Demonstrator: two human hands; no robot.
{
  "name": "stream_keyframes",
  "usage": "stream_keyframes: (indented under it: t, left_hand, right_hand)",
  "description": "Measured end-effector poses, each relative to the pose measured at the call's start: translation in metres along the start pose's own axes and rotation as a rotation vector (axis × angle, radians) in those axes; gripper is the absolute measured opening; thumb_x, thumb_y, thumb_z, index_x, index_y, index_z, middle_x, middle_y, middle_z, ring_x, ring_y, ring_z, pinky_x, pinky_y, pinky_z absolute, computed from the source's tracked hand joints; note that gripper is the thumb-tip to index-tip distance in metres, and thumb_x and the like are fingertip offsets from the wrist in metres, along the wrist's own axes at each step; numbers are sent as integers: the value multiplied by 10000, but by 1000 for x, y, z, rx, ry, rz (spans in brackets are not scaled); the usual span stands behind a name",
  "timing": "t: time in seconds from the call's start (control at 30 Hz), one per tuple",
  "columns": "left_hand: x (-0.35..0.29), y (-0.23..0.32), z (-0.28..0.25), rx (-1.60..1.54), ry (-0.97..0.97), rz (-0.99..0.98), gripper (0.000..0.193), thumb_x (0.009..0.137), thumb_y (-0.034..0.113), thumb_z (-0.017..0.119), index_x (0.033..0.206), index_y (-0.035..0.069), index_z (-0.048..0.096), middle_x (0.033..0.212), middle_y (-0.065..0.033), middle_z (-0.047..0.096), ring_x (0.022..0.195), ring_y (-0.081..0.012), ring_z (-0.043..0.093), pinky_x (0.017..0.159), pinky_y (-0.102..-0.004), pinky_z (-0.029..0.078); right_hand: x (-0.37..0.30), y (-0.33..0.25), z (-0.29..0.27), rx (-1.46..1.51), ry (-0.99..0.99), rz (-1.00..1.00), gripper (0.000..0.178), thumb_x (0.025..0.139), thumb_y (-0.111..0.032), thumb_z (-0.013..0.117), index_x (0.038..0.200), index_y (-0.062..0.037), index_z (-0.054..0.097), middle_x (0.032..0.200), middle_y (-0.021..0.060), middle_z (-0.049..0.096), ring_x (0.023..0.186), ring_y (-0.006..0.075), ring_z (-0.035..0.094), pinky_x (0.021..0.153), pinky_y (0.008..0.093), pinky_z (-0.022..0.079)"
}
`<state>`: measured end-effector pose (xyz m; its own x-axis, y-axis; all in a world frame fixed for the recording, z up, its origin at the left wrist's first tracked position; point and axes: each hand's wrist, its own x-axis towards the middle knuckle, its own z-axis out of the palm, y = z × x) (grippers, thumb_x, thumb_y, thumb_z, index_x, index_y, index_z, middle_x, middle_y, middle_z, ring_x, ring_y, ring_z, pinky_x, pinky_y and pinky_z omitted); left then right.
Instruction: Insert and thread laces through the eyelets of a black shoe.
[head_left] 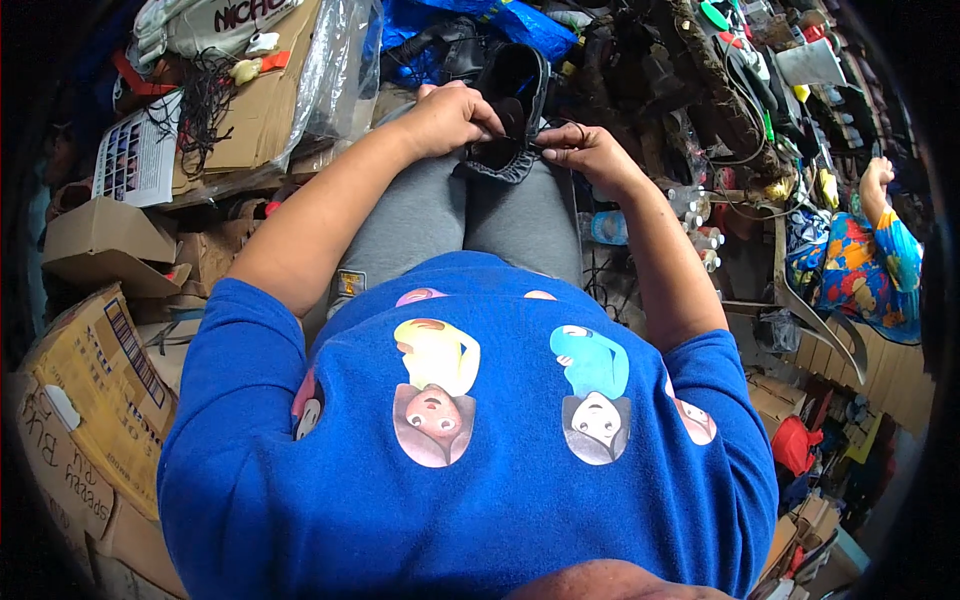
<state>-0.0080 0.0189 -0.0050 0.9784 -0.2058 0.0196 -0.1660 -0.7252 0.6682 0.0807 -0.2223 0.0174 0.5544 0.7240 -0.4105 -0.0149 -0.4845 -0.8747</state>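
Pinching a black shoe (505,172) with both hands, over the lap.
Left hand (452,118): thumb and fingers closed on dark material at shoe opening; right hand (592,156): thumb and finger pinch opposite edge. Gray pants (415,215) underneath, blue tarp (535,27) beyond.

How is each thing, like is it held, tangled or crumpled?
Black shoe: held in both hands, opening showing
Left hand: pinching the shoe
Right hand: pinching the shoe
Black cords: tangled
Printed paper: lying flat
Blue plastic: crumpled
Clear plastic: wrinkled
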Motion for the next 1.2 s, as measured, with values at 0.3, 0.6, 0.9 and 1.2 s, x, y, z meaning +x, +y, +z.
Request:
stream_keyframes:
  t: [0.3,0.6,0.9,1.2]
  left_hand:
    - [-23,36,-7,101,83,-30,162,705,194,718,865,210,736,847,24,653,967,-166,542,910,-385,294]
    - [-3,17,11,20,59,-186,168,709,214,718,866,154,731,793,-41,702,757,-188,659,865,-343,387]
    - [1,32,15,-170,58,-294,222,706,184,725,901,88,679,808,-50,699,793,-180,662,786,-312,454]
    - [0,42,14,-195,34,-238,217,702,187,710,891,89,670,861,-84,694,797,-240,667,769,-346,477]
  right_hand:
    - [-12,5,14,-13,100,-29,288,821,-60,686,1107,-38,664,920,0,670,821,57,575,766,222,474]
    - [1,-1,6,93,32,77,289,789,-84,728,1063,-17,668,934,3,668,855,69,576,822,238,454]
    - [4,-1,8,138,17,55,252,780,-93,732,1011,-19,665,893,1,659,838,76,573,823,240,444]
    - [11,-15,6,19,-52,136,156,777,-89,736,896,-22,663,827,2,658,761,68,579,750,222,458]
